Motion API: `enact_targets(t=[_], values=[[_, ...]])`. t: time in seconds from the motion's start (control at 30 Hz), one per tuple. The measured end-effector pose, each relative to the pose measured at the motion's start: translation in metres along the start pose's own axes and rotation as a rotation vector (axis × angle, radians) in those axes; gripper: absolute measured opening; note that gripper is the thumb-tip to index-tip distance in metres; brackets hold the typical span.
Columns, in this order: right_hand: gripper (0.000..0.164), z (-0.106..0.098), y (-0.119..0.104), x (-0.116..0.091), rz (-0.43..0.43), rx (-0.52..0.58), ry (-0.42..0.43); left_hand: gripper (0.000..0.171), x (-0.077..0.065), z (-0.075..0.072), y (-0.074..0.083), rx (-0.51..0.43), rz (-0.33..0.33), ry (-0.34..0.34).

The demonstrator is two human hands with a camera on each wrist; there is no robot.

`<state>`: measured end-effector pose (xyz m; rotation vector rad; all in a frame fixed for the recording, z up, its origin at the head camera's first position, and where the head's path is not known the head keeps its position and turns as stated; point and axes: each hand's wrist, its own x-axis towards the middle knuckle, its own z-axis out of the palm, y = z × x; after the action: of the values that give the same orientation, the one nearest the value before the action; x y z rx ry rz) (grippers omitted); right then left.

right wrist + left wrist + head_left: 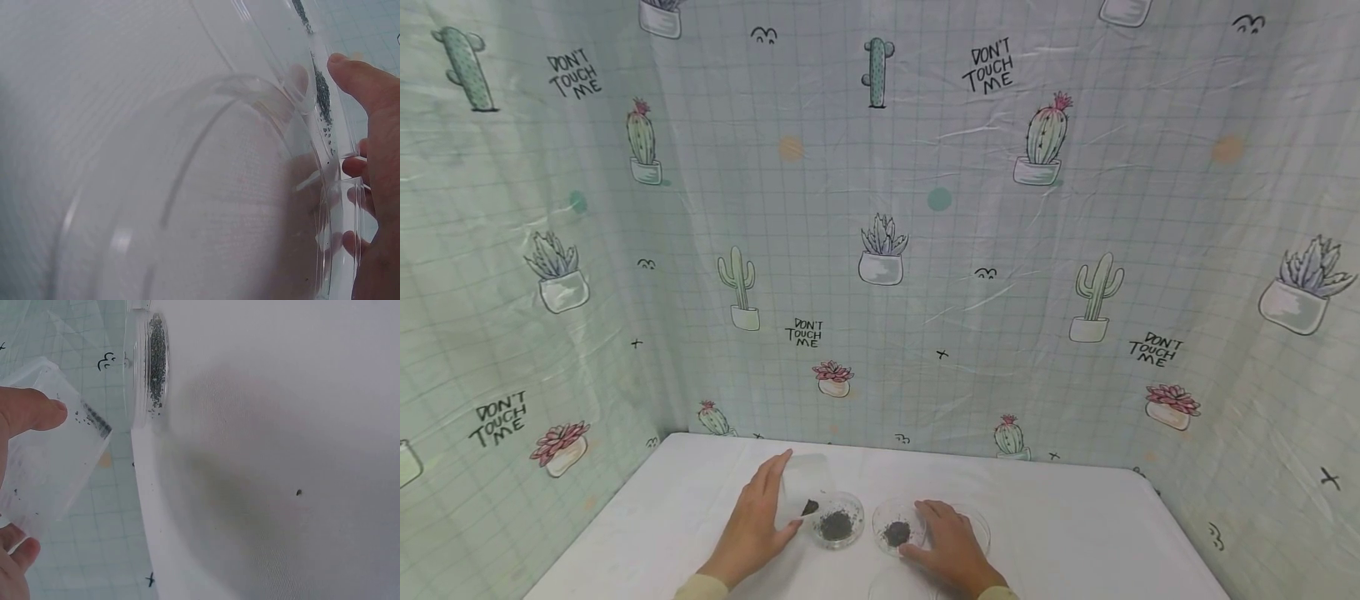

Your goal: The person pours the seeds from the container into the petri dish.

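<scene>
My left hand [752, 521] grips a translucent plastic container [53, 456], thumb on one side and fingers on the other. The container is tilted, with dark granules [97, 419] gathered in its lower corner. Just below it stands a clear petri dish [832, 546] with a heap of dark granules. Beside it, my right hand [952, 546] holds a second petri dish [877, 535] between thumb and fingers; this one also has a dark heap in it. Whether any granules are falling cannot be told.
A further clear dish [987, 533] lies partly hidden behind my right hand. Another clear round dish [898, 586] is at the near edge of the head view. A dark speck [299, 492] lies on the white table [1060, 517]. Printed curtains surround the table.
</scene>
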<state>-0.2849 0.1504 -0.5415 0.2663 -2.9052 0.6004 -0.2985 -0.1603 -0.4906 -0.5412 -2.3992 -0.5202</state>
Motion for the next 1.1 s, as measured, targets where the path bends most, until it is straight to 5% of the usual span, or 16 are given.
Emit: enact_targets(t=[0.23, 0.47, 1.1], values=[[0.078, 0.003, 0.003, 0.000, -0.033, 0.005, 0.031, 0.108, -0.003, -0.001, -0.006, 0.032, -0.020, 0.012], [0.078, 0.003, 0.003, 0.000, -0.026, 0.005, 0.026, 0.106, -0.004, 0.000, -0.012, 0.042, -0.108, 0.016], [0.076, 0.000, 0.001, -0.001, -0.034, 0.017, 0.026, 0.105, -0.010, 0.003, -0.025, -0.099, -0.373, -0.175]])
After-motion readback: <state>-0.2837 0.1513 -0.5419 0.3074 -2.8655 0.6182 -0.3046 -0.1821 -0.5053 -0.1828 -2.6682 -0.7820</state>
